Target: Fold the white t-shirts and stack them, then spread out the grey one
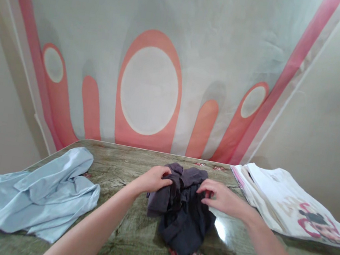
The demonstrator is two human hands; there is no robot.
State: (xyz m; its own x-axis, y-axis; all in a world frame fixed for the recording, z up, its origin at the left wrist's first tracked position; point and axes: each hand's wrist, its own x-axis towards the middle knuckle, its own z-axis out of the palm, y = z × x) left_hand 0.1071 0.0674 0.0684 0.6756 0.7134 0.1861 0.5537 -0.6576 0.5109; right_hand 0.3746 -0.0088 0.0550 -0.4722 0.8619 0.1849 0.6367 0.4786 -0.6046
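In the head view, a bunched dark garment [186, 230] lies on the wood-patterned desk [127, 242], between the two hands and partly beneath their fingertips. Its purplish-grey part sits toward the far side and the left, while its blacker part spreads toward the person. Taken as a whole, its longer axis seems to run from the far edge of the desk to the near one, slanting slightly right as it comes closer; the heap is too crumpled to show what kind of garment it is.

The left hand [153, 179] is on the upper left of the heap, thumb and fingers apparently pinching a fold. The right hand [222, 196] is at the upper right, fingers bent and thumb slightly apart; whether it grips any cloth cannot be told. Both are about equally near, and the blacker part extends nearer the person than either.

Well to the left lies a rumpled light blue garment [42, 189]; to the right, a white T-shirt [275, 190] with a cartoon print tops a stack of folded clothes [252, 198]
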